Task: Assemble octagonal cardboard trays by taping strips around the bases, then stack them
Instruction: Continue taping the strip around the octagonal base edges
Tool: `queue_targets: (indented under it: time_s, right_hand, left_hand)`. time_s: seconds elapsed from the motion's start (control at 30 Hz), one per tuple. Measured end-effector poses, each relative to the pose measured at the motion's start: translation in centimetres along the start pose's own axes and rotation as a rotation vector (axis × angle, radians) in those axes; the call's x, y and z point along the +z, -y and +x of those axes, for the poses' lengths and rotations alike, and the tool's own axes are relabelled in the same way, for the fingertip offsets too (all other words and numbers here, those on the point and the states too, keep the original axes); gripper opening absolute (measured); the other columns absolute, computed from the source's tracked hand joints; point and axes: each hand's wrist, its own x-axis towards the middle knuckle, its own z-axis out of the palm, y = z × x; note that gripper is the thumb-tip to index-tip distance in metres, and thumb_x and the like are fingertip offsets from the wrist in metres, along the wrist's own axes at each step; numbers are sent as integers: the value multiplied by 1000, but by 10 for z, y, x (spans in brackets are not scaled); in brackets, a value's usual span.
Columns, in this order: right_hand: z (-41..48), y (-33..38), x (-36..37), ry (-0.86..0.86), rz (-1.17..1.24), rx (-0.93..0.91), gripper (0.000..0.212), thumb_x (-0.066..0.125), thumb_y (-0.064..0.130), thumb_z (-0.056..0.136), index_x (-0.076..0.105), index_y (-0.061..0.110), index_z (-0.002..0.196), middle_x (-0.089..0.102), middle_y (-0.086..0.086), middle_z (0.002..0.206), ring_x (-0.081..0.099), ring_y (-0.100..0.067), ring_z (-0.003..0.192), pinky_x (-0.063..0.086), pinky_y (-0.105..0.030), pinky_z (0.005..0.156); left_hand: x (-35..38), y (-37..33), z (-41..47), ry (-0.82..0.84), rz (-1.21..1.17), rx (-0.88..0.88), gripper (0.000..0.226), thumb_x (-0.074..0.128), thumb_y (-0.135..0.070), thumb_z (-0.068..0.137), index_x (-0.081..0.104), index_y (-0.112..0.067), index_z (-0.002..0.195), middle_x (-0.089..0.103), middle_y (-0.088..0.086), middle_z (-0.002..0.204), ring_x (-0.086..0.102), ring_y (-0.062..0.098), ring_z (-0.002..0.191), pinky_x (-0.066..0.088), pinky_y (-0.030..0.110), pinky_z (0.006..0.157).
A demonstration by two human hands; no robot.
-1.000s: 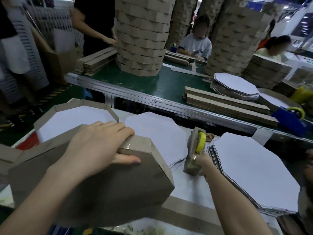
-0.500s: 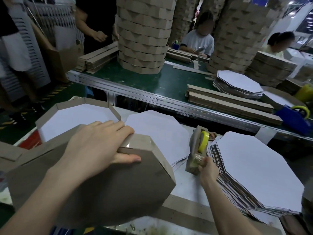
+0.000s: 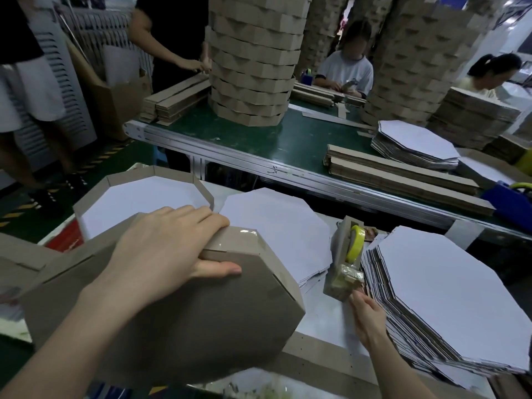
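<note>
My left hand (image 3: 169, 251) clamps octagonal tray (image 3: 187, 326) rim, base facing me; right hand (image 3: 367, 315) pinches tape dispenser (image 3: 344, 263) low, just right of it.

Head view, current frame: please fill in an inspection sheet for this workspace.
Surface: white worktable, mostly covered by cardboard.
Job's things: brown octagonal cardboard tray, tilted, base toward camera, clear tape on one rim corner; finished tray open side up behind it; white octagonal bases in a centre stack and a right stack; cardboard-covered tape dispenser with yellow roll standing between them.
Clutter: red object beside the finished tray, unidentifiable.
Grippers: left hand grips the tilted tray's rim; right hand touches the dispenser's lower end, grip unclear.
Cables: nothing seen.
Surroundings: green conveyor belt carrying tall columns of stacked trays and bundles of cardboard strips; other people working around it.
</note>
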Motion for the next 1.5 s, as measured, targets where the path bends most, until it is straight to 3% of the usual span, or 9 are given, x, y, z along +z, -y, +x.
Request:
queue_targets:
  time_s: [0.13, 0.3, 0.53, 0.67, 0.83, 1.0, 1.2, 1.37, 1.5]
  right_hand:
    - [-25, 6, 14, -87, 79, -82, 16, 60, 9, 97, 64, -1, 109, 63, -30, 119, 62, -20, 81, 55, -13, 57]
    - [-91, 57, 60, 307, -112, -236, 28, 58, 2, 96, 62, 4, 124, 66, -13, 80, 59, -13, 62, 53, -21, 59]
    - [-215, 132, 98, 797, -390, -581, 31, 57, 12, 99, 62, 32, 122, 73, -4, 83, 51, -9, 62, 45, -20, 56]
    - [-259, 151, 102, 821, -400, -676, 30, 51, 13, 102, 63, 32, 122, 72, -1, 78, 45, -8, 56, 41, -20, 52]
    - [-286, 165, 97, 990, -470, -574, 68, 56, 11, 99, 22, 32, 155, 69, -5, 74, 42, -11, 56, 40, -19, 52]
    - [-298, 169, 102, 1114, -534, -504, 68, 56, 10, 99, 23, 27, 156, 66, -5, 71, 40, -9, 52, 37, -18, 49]
    - [-294, 168, 110, 1206, -671, -367, 69, 51, 4, 100, 17, 22, 157, 64, -4, 67, 34, -8, 47, 32, -15, 44]
    - [-288, 165, 107, 1195, -678, -347, 67, 50, 4, 101, 18, 21, 157, 63, -6, 67, 34, -8, 49, 31, -16, 45]
    - [-285, 162, 106, 1202, -691, -344, 67, 50, 2, 100, 20, 22, 157, 63, -6, 67, 34, -9, 50, 30, -18, 46]
  left_hand:
    - [4, 10, -4, 11, -23, -6, 85, 9, -92, 64, 50, -42, 119, 58, -18, 106, 57, 10, 98, 48, 31, 77]
    - [5, 25, -15, 18, -71, -7, 79, 17, -93, 67, 46, -45, 123, 56, -21, 113, 53, 7, 102, 44, 28, 77]
    - [2, 25, -36, -139, -38, 45, 69, 33, -86, 73, 60, -34, 109, 65, -15, 94, 62, 12, 83, 45, 27, 63]
    - [1, 24, -47, -252, -9, 77, 63, 44, -80, 73, 66, -29, 102, 67, -11, 86, 64, 12, 72, 48, 26, 55]
    - [-4, 28, -58, -310, -39, 132, 62, 57, -69, 76, 60, -28, 122, 70, -11, 101, 66, 13, 84, 51, 26, 60]
    - [-9, 28, -66, -238, -194, 143, 59, 59, -64, 77, 39, -33, 123, 66, -14, 103, 65, 18, 83, 40, 28, 60]
    - [-11, 27, -72, -323, -145, 212, 58, 73, -49, 75, 44, -28, 121, 65, -9, 87, 62, 16, 72, 23, 13, 53]
    - [-11, 27, -72, -259, -59, 285, 65, 61, -49, 85, 35, -44, 145, 65, -9, 107, 62, 14, 93, 47, 25, 67]
    - [-11, 26, -73, -222, -54, 288, 59, 56, -48, 88, 35, -51, 143, 65, -2, 111, 63, 20, 96, 51, 32, 69]
